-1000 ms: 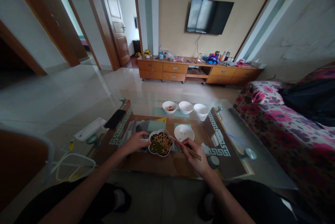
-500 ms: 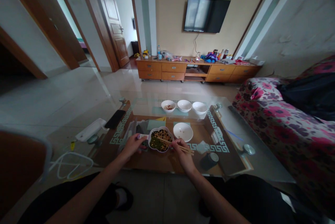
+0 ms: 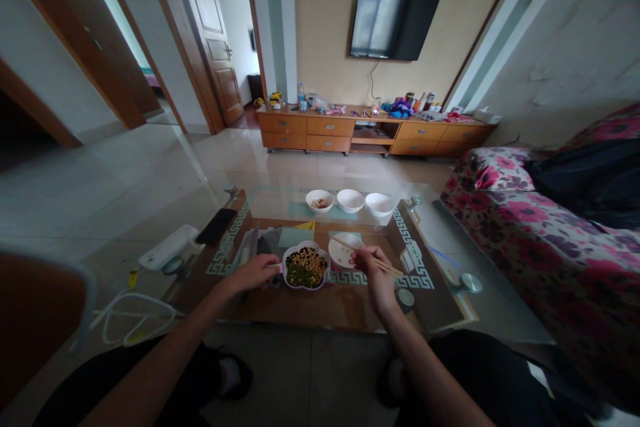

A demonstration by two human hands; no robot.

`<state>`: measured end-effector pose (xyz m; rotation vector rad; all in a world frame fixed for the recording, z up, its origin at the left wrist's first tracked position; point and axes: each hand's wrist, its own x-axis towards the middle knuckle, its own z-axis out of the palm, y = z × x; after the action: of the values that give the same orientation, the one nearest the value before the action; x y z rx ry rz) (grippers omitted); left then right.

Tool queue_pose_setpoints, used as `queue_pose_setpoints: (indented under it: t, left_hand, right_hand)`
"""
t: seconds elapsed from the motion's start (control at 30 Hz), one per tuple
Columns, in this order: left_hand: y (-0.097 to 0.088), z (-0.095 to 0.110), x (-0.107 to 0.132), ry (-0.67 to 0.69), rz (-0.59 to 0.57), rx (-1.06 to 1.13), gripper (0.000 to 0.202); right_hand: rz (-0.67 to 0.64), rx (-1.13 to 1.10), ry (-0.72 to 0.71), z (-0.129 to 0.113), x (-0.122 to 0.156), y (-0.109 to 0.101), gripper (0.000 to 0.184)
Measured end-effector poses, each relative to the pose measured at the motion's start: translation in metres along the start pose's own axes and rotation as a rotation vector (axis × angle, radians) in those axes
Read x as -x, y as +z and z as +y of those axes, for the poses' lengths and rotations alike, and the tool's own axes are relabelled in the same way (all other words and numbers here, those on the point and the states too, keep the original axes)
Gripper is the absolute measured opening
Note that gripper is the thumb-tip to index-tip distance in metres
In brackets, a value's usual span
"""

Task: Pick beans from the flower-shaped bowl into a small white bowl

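My left hand (image 3: pixel 256 272) is closed round the short handle of a flower-shaped bowl (image 3: pixel 327 278). Mixed beans (image 3: pixel 306 268), black, tan and green, fill that bowl. In my right hand (image 3: pixel 374 272) is a pair of wooden chopsticks (image 3: pixel 389 268), their tips reaching left over a white bowl (image 3: pixel 344 253). A few small pale beans lie in the white bowl. Whether the chopstick tips hold a bean is too small to tell.
On the glass table (image 3: pixel 300 310), three more white bowls stand in a row behind; the left bowl (image 3: pixel 319 201) holds brownish pieces. A dark cylindrical container (image 3: pixel 405 300) stands beside my right wrist. A black phone-like object (image 3: pixel 217 226) and a white tray (image 3: pixel 169 248) lie left.
My right hand has moved right with the chopsticks, from over the bean-filled bowl to the white bowl. My left hand stays on the handle.
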<state>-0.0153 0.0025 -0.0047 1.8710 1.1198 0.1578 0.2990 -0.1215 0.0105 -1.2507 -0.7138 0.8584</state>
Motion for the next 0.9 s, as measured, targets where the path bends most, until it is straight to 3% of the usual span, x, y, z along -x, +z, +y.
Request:
queue_pose_setpoints:
  t: [0.13, 0.27, 0.37, 0.5, 0.7, 0.8, 0.9]
  left_hand:
    - [0.011, -0.002, 0.004, -0.17, -0.239, 0.227, 0.042]
    - [0.017, -0.003, 0.001, -0.205, -0.228, 0.316, 0.037]
    - [0.017, -0.006, -0.004, -0.186, -0.158, 0.317, 0.037]
    - [0.016, -0.01, -0.007, -0.168, -0.047, 0.286, 0.051]
    - [-0.008, 0.002, -0.007, -0.143, 0.129, 0.25, 0.058]
    - [-0.023, 0.014, -0.013, -0.149, 0.215, 0.239, 0.056]
    - [-0.026, 0.023, -0.024, -0.159, 0.274, 0.261, 0.053]
  right_hand:
    - [0.027, -0.042, -0.094, -0.027, -0.016, -0.011, 0.042]
    - [-0.068, 0.01, -0.222, -0.064, -0.052, -0.018, 0.039]
    - [-0.154, 0.052, -0.184, -0.077, -0.084, -0.019, 0.04]
    - [-0.12, -0.035, -0.02, -0.062, -0.107, -0.029, 0.047]
    - [-0.254, 0.066, 0.237, -0.033, -0.103, -0.051, 0.04]
    - [-0.255, 0.034, 0.327, -0.025, -0.099, -0.045, 0.037]
    - [-0.254, -0.082, 0.371, -0.015, -0.094, -0.029, 0.034]
